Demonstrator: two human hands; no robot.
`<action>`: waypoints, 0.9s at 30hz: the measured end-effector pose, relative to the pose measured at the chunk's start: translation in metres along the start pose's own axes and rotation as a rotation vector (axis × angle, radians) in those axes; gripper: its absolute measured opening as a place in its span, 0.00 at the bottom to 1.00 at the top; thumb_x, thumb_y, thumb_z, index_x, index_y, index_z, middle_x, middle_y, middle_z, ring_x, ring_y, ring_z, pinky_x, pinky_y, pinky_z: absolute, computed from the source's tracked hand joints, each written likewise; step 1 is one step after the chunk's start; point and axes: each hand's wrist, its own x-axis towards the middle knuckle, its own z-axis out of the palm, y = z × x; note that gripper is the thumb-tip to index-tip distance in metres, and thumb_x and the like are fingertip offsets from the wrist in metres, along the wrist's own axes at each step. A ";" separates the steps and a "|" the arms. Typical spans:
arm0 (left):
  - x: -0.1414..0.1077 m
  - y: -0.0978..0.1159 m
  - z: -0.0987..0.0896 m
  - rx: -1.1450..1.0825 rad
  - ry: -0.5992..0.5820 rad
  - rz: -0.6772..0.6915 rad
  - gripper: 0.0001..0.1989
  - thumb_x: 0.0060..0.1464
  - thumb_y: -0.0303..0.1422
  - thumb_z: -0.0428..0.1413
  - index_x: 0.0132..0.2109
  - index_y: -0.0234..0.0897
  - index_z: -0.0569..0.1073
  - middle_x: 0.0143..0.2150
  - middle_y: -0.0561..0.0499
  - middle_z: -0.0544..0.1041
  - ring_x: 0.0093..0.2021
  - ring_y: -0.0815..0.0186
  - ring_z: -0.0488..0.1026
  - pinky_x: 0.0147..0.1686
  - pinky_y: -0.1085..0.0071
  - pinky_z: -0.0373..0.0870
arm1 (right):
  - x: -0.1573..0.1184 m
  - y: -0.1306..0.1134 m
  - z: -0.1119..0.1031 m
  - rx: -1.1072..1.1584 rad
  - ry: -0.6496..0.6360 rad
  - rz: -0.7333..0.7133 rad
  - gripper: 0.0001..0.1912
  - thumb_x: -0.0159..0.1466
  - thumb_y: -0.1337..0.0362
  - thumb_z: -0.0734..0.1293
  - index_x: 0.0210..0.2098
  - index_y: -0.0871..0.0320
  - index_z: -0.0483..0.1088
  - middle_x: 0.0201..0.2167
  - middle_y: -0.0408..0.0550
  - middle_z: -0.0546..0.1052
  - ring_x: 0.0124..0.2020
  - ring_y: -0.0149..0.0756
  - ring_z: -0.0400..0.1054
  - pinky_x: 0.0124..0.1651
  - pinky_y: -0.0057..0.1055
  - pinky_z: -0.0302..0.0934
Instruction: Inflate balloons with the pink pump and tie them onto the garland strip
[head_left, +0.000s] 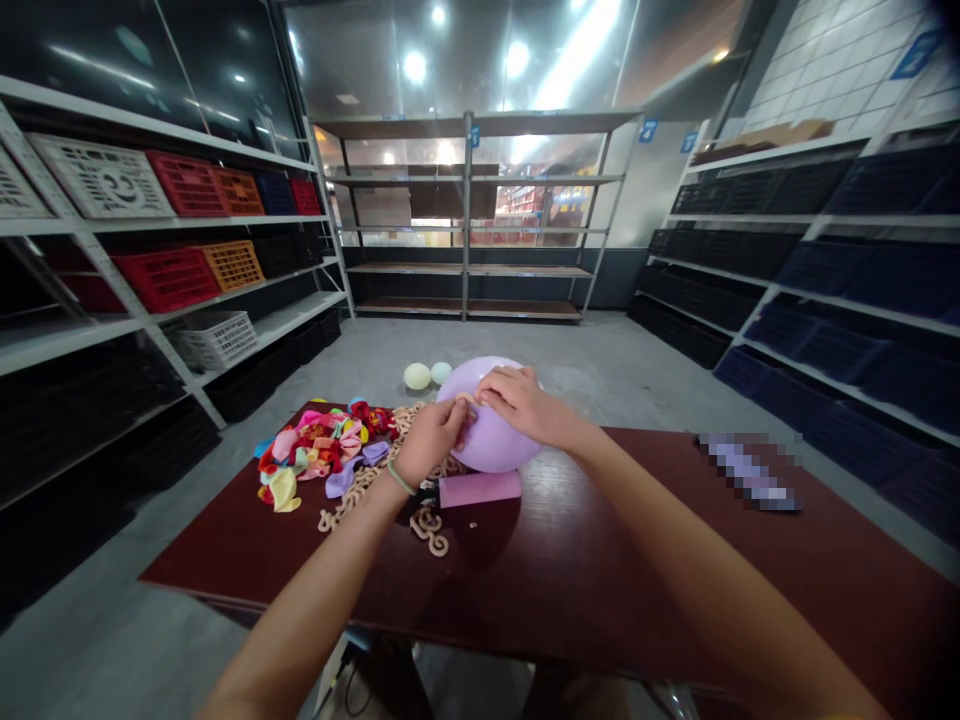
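Note:
An inflated purple balloon (504,440) is between my hands, above the table. My left hand (433,440) is closed at the balloon's left side, thumb and fingers pinching a small beige curled piece (466,398). Bent fingers of my right hand (525,402) rest on the balloon's upper side, their tips by that beige piece; the balloon's neck is hard to make out. Just below the balloon lies a pink cylinder (480,489) with a black end. More beige curled pieces (429,530) are heaped under and around my left wrist.
Uninflated coloured balloons (319,445) are piled left on the dark red table (600,560). A blurred purple item (750,472) lies at the right. Two small pale balloons (417,376) sit beyond the table. Shelves with crates (169,278) stand left, right and behind.

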 end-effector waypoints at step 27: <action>-0.024 -0.007 -0.001 -0.950 0.031 -0.231 0.19 0.46 0.43 0.67 0.32 0.32 0.71 0.24 0.55 0.72 0.24 0.74 0.72 0.29 0.77 0.73 | -0.023 -0.025 0.018 -0.087 0.213 -0.090 0.06 0.63 0.68 0.60 0.31 0.54 0.65 0.29 0.45 0.70 0.37 0.39 0.62 0.45 0.39 0.57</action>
